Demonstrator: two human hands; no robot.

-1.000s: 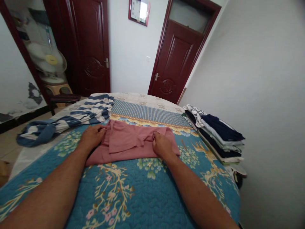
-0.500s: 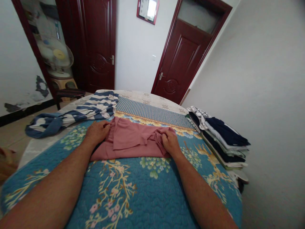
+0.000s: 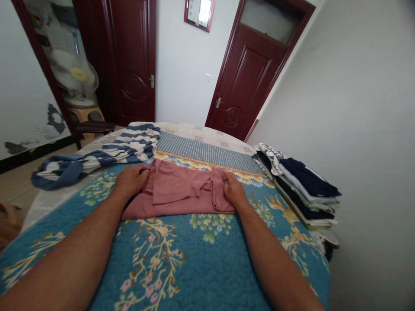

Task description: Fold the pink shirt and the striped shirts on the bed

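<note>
A dusty pink shirt (image 3: 181,185) lies part-folded in a wide strip, with a sleeve-like flap turned over its middle. My left hand (image 3: 132,180) has its fingers closed on the shirt's left end. At the opposite end, my right hand (image 3: 234,190) grips the right edge, where a narrow band of cloth is folded over toward the middle. The thumb side of the right hand shows; its fingertips are partly hidden at the cloth. Under the shirt is a teal quilted cover (image 3: 207,268) with flower patterns.
A blue-and-white striped garment (image 3: 126,147) lies crumpled at the back left. On the right, a stack of folded clothes (image 3: 301,185) stands near the wall. A dark stool (image 3: 94,127) and a fan (image 3: 76,75) are beyond the left edge; two dark red doors (image 3: 246,82) are behind.
My right hand has shifted slightly right along the shirt's end. The bunched cloth there now lies as a flatter folded band. My left hand stays at the left end.
</note>
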